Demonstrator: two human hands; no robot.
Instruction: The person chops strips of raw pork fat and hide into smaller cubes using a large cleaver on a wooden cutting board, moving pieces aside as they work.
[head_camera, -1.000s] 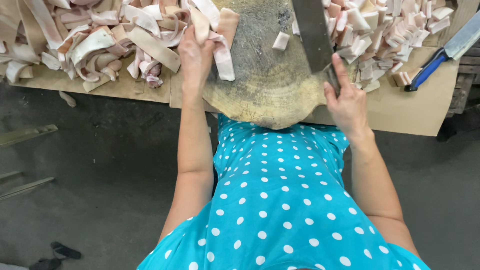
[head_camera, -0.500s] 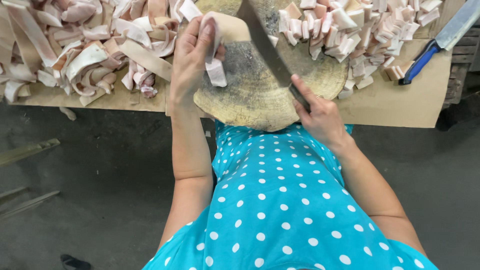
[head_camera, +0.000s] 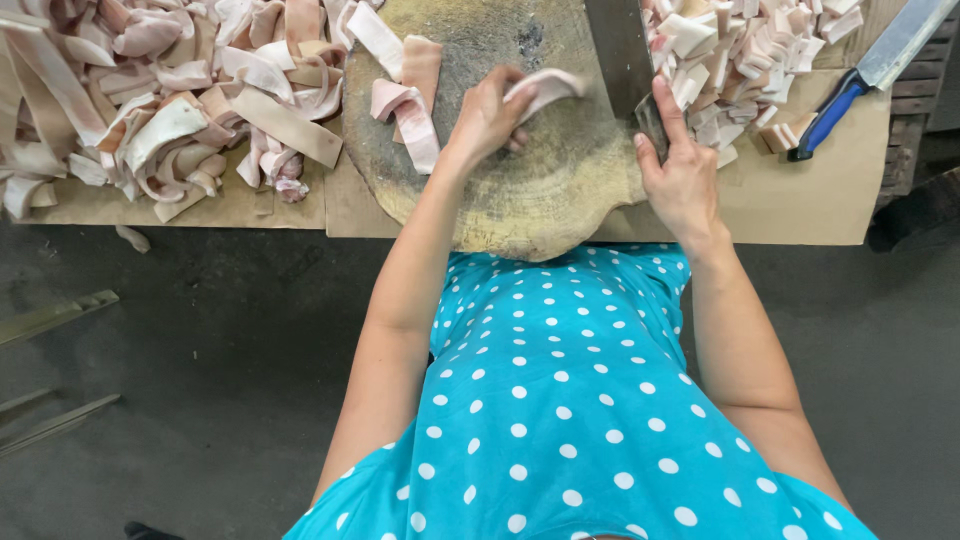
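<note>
My left hand (head_camera: 490, 115) grips a pale pink strip of pork skin (head_camera: 545, 88) over the round wooden chopping block (head_camera: 520, 190); my right hand (head_camera: 680, 175) clasps the broad steel cleaver (head_camera: 620, 50), blade resting on the block.

A pale pink strip of pork skin (head_camera: 545, 88) lies bent over the fingers of the left hand (head_camera: 490, 115), just above the middle of the round wooden chopping block (head_camera: 520, 200). The strip is soft and curls at its free end toward 2 o'clock. A cleaver (head_camera: 620, 50) stands at 3 o'clock from the strip, its broad dark blade flat-on and pointing to 12 o'clock, its handle wrapped in the right hand (head_camera: 680, 175) at the block's right edge. The block is worn, yellowish and scarred.
</note>
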